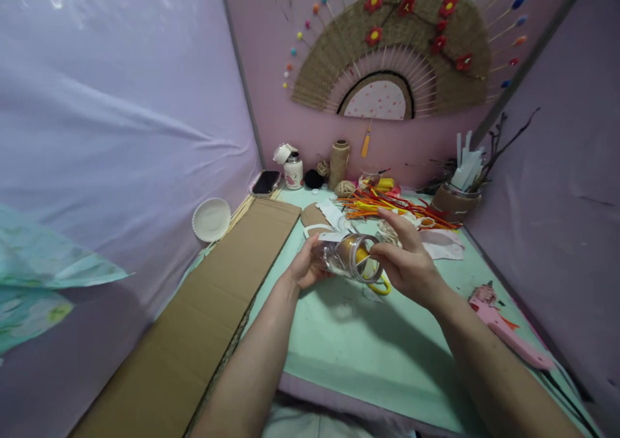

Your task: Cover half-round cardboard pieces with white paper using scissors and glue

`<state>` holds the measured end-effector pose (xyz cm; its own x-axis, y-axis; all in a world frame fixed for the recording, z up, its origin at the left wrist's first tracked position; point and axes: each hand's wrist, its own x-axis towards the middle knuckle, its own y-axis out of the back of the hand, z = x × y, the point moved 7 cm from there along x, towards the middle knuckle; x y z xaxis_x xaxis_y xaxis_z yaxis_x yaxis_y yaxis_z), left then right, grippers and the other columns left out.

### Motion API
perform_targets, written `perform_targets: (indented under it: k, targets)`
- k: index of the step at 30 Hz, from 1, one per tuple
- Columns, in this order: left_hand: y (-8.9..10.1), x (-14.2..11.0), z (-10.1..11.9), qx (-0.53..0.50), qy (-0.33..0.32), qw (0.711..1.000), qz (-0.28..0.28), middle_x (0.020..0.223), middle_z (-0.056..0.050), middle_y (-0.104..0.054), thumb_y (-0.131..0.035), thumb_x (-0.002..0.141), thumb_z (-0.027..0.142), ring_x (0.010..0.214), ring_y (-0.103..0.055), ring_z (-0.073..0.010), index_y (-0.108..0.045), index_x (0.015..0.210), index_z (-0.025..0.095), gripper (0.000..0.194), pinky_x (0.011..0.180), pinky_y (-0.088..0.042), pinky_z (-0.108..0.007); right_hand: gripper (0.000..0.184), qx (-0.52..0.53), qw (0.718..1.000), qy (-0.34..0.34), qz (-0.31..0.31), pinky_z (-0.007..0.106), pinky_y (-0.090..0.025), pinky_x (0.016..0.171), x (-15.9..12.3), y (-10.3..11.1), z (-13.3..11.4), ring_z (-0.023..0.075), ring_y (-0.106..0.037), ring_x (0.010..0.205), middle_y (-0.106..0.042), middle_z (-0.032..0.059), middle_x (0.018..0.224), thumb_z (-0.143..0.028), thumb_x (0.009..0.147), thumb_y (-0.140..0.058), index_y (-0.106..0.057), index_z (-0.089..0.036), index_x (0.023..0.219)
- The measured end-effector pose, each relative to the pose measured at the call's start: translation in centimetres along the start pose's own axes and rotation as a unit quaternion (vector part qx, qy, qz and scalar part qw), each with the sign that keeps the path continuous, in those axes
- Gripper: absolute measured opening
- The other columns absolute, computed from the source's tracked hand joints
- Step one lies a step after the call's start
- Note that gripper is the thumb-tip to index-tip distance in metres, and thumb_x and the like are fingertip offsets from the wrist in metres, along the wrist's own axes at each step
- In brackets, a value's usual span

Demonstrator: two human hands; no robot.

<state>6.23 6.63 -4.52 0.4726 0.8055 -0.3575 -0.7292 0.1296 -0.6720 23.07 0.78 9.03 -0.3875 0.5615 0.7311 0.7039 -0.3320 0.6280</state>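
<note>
While steadying the clear, cylindrical, glass-like jar (336, 258) tilted above the flat, mint-green, covered worktop (334, 344), best to cradle it in the left hand (304, 265), grip curled round, and work lightly at the mouth with the right hand (414, 271), nearly pinched; cannot tell on what.

No readable text, as far as visible.
</note>
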Motion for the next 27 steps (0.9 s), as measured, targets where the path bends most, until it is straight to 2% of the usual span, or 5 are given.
perform_targets:
  k: [8, 13, 21, 24, 27]
  targets:
    - [-0.6, 0.0, -0.9, 0.007, 0.02, 0.999, -0.027, 0.082, -0.008, -0.073, -0.051, 0.087, 0.059, 0.064, -0.066, -0.02, -0.07, 0.103, 0.017, 0.049, 0.062, -0.049, -0.031, 0.022, 0.03, 0.999, 0.013, -0.005, 0.055, -0.042, 0.113, 0.2, 0.1, -1.3, 0.0319, -0.032, 0.146, -0.022, -0.0011, 0.164, -0.007, 0.088, -0.054, -0.066, -0.025, 0.094]
    - [-0.6, 0.1, -1.1, 0.02, 0.011, 0.999, -0.037, 0.094, -0.012, -0.075, -0.052, 0.087, 0.058, 0.075, -0.068, -0.0231, -0.069, 0.112, 0.015, 0.053, 0.073, -0.052, -0.037, 0.025, -0.044, 0.995, 0.086, -0.007, 0.052, -0.042, 0.112, 0.4, 0.2, -3.1, 0.0301, -0.041, 0.141, -0.035, 0.0019, 0.159, -0.007, 0.087, -0.056, -0.067, -0.027, 0.096]
    - [-0.5, 0.3, -0.5, 0.035, -0.016, 0.998, -0.05, 0.107, -0.013, -0.074, -0.05, 0.089, 0.057, 0.09, -0.069, -0.0244, -0.067, 0.119, 0.013, 0.056, 0.085, -0.051, -0.036, 0.03, 0.002, 0.997, 0.055, 0.046, 0.049, -0.047, 0.111, -1.0, 1.8, -3.1, 0.0289, -0.041, 0.141, -0.029, -0.0012, 0.161, -0.003, 0.087, -0.055, -0.066, -0.027, 0.101]
    - [-1.0, 0.2, -0.8, 0.04, -0.008, 0.998, -0.044, 0.103, -0.013, -0.075, -0.051, 0.089, 0.054, 0.084, -0.07, -0.023, -0.068, 0.119, 0.013, 0.054, 0.08, -0.052, -0.035, 0.024, 0.041, 0.999, 0.011, 0.016, 0.053, -0.044, 0.112, -0.4, 1.3, -2.5, 0.0314, -0.033, 0.145, -0.021, -0.0005, 0.164, -0.004, 0.088, -0.053, -0.064, -0.024, 0.095]
    - [-1.7, 0.1, -0.8, 0.031, -0.013, 0.998, -0.058, 0.108, -0.012, -0.075, -0.053, 0.088, 0.052, 0.083, -0.07, -0.0228, -0.064, 0.125, 0.015, 0.053, 0.075, -0.052, -0.034, 0.022, 0.021, 0.998, 0.044, -0.029, 0.057, -0.039, 0.113, 0.2, 0.4, -2.8, 0.0315, -0.033, 0.145, -0.03, 0.0049, 0.162, -0.003, 0.089, -0.051, -0.062, -0.022, 0.093]
